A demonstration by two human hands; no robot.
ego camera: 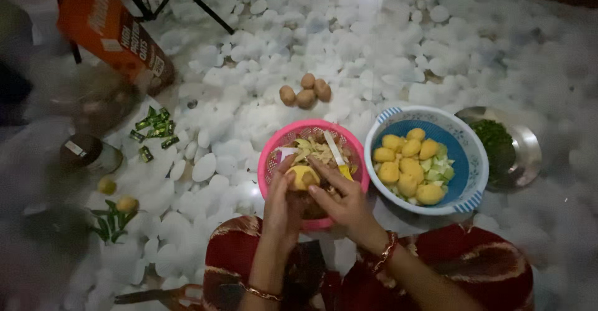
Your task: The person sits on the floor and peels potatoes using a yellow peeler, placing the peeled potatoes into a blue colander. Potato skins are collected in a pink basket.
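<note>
Potato (303, 177), partly peeled, sits over the pink basket (274, 155); we cup it in our left hand (283, 202), fingers closed around it. Our right hand (342, 202) grips a peeler (338, 156) against it. Beside lie a blue basket (473, 161) of peeled potatoes (408, 164) and four unpeeled potatoes (305, 91).

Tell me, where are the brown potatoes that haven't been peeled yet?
In the head view, the unpeeled potatoes sit in a small pile on the white patterned floor, above centre, just beyond the pink basket and left of the blue-and-white bowl.
</note>
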